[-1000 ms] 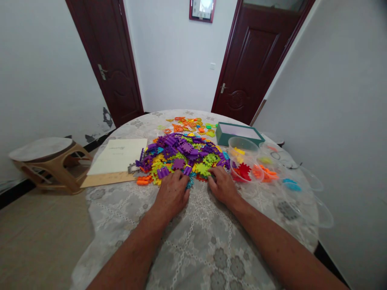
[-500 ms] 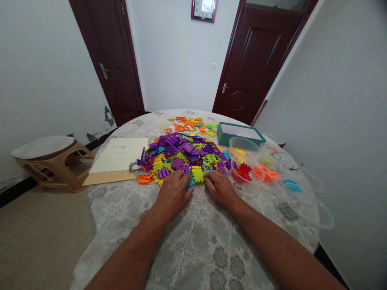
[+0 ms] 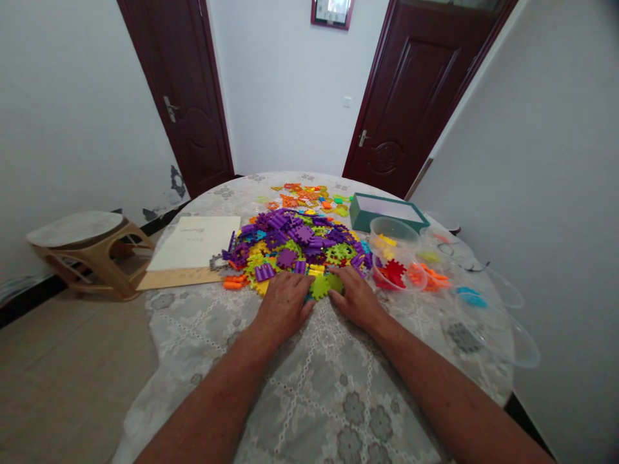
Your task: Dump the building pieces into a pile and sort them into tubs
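Note:
At the near edge of a heap of toothed plastic building pieces (image 3: 304,233), both my hands work close together. Two lime-green pieces lie side by side between them. My left hand (image 3: 286,298) has its fingers curled at the left edge of one lime-green building piece (image 3: 319,287). My right hand (image 3: 356,298) pinches the darker green building piece (image 3: 334,282), thumb in front and fingers behind. Whether the two pieces are joined I cannot tell. Purple ridged pieces (image 3: 264,272) and small yellow ones (image 3: 316,269) sit just beyond my fingers.
Clear plastic cups (image 3: 394,232) with yellow and red pieces stand to the right, with clear lids beyond them. Behind is a green box (image 3: 387,211). A notebook (image 3: 196,241) lies left, orange pieces (image 3: 304,193) at the back, and a stool (image 3: 91,248) beside the table.
My right fingers have come forward over a second green piece, beside the lime-green one. The lime-green piece has tilted and turned. The view has shifted slightly.

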`<state>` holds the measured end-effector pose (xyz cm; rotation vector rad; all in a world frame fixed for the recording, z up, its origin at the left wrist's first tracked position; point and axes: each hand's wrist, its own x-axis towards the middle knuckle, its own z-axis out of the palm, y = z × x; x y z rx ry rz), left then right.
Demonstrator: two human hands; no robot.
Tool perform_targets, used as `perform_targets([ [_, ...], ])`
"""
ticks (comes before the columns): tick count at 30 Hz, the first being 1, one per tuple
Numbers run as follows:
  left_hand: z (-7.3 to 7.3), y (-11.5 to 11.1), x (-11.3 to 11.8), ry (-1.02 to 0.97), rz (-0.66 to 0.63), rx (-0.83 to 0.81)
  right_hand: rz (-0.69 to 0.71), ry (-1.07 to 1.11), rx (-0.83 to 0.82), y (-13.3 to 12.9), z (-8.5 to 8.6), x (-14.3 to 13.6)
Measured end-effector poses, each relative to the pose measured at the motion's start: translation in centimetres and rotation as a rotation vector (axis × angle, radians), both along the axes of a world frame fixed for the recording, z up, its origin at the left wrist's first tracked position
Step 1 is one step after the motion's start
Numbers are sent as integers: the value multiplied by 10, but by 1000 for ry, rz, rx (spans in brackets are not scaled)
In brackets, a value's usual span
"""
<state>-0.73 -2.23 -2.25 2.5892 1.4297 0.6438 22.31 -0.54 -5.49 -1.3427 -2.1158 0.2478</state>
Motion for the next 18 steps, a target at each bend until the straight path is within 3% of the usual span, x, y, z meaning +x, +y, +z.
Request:
perform_targets([
  [4,-7,5,-1,-25,34,22,98,86,31,-5,3,-9],
  [10,-11,12,-5,-220,65,14,186,174,151,-8,6,-16],
  [14,-1,8,-1,-333,36,-38,185,204,209,-8,8,-18],
  [16,7,4,1,-401,92,-82,128,218,223,-9,10,-18],
  [18,14,2,2,-533,169,-238,67,243,232,-9,13,-17],
])
